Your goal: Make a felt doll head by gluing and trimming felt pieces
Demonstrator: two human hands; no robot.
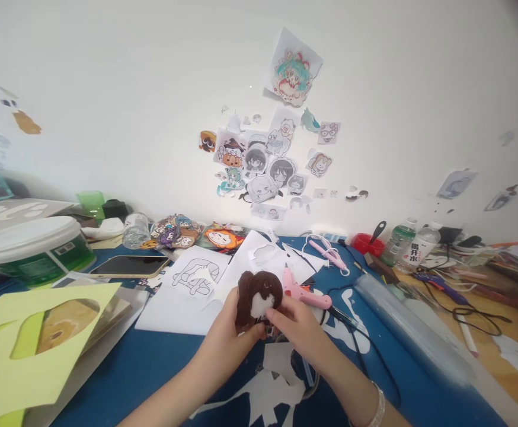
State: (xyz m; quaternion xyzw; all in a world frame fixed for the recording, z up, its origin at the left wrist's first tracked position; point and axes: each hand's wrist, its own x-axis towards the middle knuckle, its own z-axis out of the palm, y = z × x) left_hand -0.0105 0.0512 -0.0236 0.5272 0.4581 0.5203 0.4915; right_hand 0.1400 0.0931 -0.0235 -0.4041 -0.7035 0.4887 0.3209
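Note:
A small brown-and-white craft doll head [265, 287], seemingly of felt, with brown hair around a white face area, is held up over the blue desk top. My left hand [227, 329] is closed around its left and lower edge, thumb in front. The fingers of my right hand [295, 323] pinch its lower right edge by the white area; the fingertips are partly hidden. Just behind my right hand lies a pink hot glue gun [307, 294]. White paper scraps [268, 391] lie on the desk below my wrists, beside a partly hidden roundish object.
Line-drawing sheets [188, 287] lie behind my hands. At left are yellow cut-out paper [32, 367], a phone [130, 266] and a white-lidded tub [32, 237]. To the right are a clear plastic roll [414, 332], black cables [381, 362] and bottles [421, 244]. Cartoon cut-outs [281, 172] hang on the wall.

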